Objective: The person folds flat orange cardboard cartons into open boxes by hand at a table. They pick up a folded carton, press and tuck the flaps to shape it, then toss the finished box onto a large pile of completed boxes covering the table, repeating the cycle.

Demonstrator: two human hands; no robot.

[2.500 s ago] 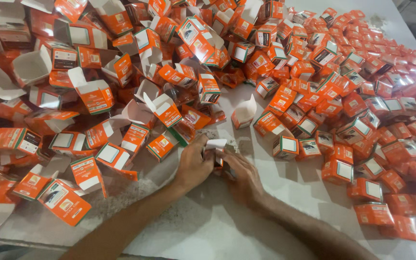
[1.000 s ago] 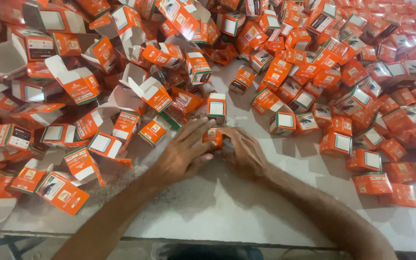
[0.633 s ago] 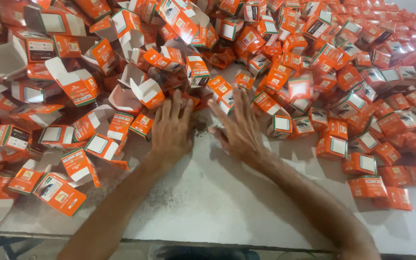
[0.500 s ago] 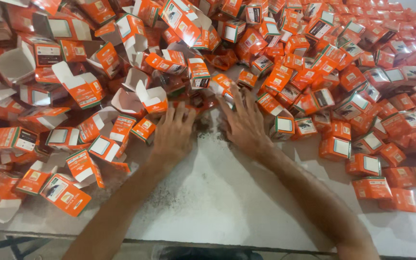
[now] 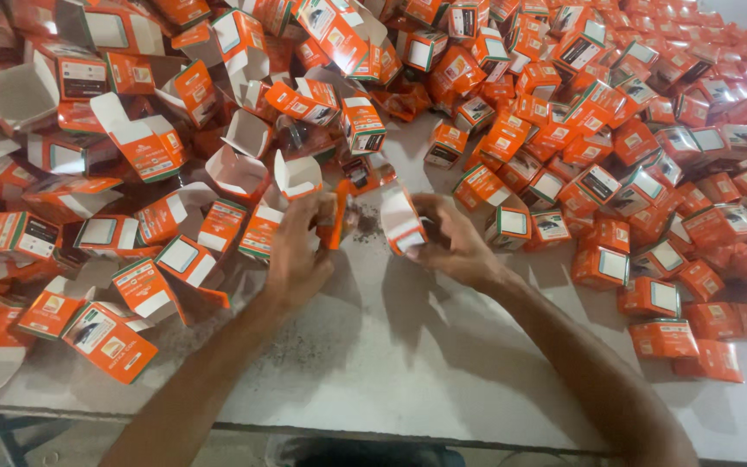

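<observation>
Head view, left hand [image 5: 297,251] pinching orange pouch [image 5: 336,216], right hand [image 5: 453,245] gripping small carton [image 5: 402,221], orange cartons [image 5: 598,130] heaped far across white table [image 5: 408,363].

I see both hands at table [image 5: 408,363] centre: left hand [image 5: 297,255] on one carton [image 5: 337,214], right hand [image 5: 453,246] on another [image 5: 401,220] just beside. Opened cartons [image 5: 144,143] heap left; closed cartons [image 5: 650,173] spread right and behind.

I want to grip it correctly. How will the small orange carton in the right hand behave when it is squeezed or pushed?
The small orange carton in the right hand looks like thin folded card with an open flap, so it probably dents easily. It seems light for its size. Its flat faces should slide on the white table, not roll.
</observation>
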